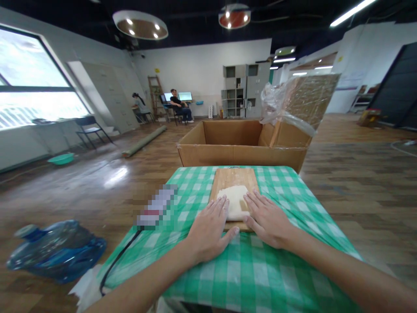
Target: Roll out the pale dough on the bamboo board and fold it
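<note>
A pale slab of dough (pixel 235 200) lies on a wooden cutting board (pixel 233 178) on a table covered with a green and white checked cloth (pixel 260 269). My left hand (pixel 210 228) lies flat with fingers stretched out, its fingertips touching the dough's left edge. My right hand (pixel 265 219) also lies flat and open, fingers resting against the dough's right edge. Neither hand holds anything.
A large open cardboard box (pixel 241 145) with plastic wrap stands just behind the table. A blurred object with a black cable (pixel 156 208) lies on the cloth's left side. A blue water jug (pixel 55 250) lies on the wooden floor at left. Two people sit at desks far back.
</note>
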Available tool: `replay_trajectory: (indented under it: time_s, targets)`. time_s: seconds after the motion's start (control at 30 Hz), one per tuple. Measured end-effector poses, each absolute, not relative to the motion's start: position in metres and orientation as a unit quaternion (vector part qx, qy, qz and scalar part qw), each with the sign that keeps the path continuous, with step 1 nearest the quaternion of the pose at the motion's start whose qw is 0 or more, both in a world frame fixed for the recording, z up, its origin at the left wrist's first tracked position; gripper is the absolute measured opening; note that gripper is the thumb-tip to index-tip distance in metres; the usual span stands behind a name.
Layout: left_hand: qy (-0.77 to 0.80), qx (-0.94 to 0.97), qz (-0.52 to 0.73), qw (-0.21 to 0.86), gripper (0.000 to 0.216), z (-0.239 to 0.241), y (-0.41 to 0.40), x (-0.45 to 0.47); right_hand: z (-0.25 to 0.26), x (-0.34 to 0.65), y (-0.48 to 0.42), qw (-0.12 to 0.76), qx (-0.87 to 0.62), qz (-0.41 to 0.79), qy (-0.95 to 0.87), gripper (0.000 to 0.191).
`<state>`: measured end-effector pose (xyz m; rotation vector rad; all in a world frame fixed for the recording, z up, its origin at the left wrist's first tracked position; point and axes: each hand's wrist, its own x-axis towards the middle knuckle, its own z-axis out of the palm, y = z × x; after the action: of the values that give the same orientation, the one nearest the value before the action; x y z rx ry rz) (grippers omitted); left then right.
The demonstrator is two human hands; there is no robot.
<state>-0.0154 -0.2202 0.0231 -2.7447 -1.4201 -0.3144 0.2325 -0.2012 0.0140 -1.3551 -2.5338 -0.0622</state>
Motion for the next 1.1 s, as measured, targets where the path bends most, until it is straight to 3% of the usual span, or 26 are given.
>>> replay_trajectory:
  time_s: [0.57,0.83,1.1]
  targets:
    - [-0.442,-0.89,-0.068,0.088,0.053,0.016,-0.097,-0.005,0.025,0.229,-0.087,0.077,-0.504,-0.053,-0.859,0.055]
    - [-0.483,-0.863,-0.12,0.093,0.066,0.016,-0.131,-0.002,0.019,0.231,-0.116,0.111,-0.49,-0.051,-0.863,0.072]
    - [-0.488,-0.865,-0.111,0.043,0.072,0.027,-0.192,-0.006,0.015,0.23,-0.173,0.132,-0.467,-0.05,-0.873,0.075]
